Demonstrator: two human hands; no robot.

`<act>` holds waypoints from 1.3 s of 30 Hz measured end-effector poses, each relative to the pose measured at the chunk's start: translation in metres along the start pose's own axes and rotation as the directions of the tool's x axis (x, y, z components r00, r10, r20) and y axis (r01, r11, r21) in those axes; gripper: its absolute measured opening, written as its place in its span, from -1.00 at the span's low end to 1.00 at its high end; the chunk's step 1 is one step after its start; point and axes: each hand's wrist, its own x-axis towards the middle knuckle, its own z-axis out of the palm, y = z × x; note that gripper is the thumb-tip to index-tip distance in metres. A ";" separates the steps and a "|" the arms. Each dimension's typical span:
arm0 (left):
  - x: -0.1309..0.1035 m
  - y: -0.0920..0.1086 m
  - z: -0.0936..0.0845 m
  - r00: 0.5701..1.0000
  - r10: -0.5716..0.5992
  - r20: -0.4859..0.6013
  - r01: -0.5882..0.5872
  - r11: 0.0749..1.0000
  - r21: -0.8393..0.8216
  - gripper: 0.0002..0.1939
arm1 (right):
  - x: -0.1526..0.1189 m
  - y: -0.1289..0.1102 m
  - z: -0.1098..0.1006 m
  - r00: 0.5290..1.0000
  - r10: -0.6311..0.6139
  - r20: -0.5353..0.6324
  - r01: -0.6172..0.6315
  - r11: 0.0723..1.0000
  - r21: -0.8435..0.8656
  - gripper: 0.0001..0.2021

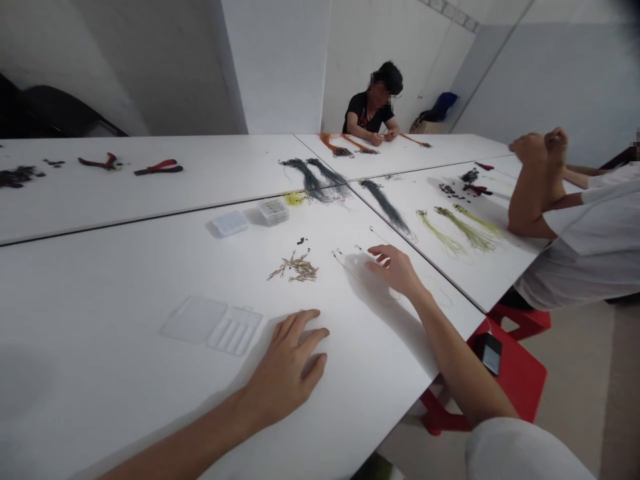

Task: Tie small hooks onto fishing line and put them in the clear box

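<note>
My left hand point(295, 367) rests on the white table with its fingers spread and nothing in them. Beside it lies an opened clear plastic compartment box point(235, 331). Beyond my fingertips is a small pile of brass-coloured metal snaps point(297, 269), with a few tiny black pieces point(302, 241) behind it. My right hand point(395, 270) hovers low over the table, thumb and fingers apart. Close to its fingertips are thin lines with small metal ends point(338, 253); I cannot make out whether it touches one. Their strands run partly hidden under the hand.
Two clear boxes, one flat point(230, 223) and one stacked point(273, 213), sit farther back. Dark green line bundles point(313, 177) and yellow-green bundles point(467, 227) lie beyond. Red-handled pliers point(160, 167) are at the back left. Co-workers sit opposite and at right. A phone point(491, 353) lies on a red stool point(525, 373).
</note>
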 end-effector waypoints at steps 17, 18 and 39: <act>-0.001 0.002 0.000 1.000 0.010 -0.005 -0.010 1.000 0.000 -0.69 | 0.017 -0.003 0.041 0.989 -0.105 0.105 0.123 0.975 -0.183 -0.61; -0.002 0.002 0.000 1.000 0.012 -0.008 -0.012 1.000 0.001 -0.69 | 0.020 -0.003 0.040 0.989 -0.106 0.100 0.123 0.976 -0.180 -0.61; -0.001 0.001 0.000 1.000 0.018 -0.010 -0.018 1.000 -0.006 -0.70 | 0.094 0.042 0.020 0.955 0.204 -0.216 -0.250 0.945 -0.211 -0.82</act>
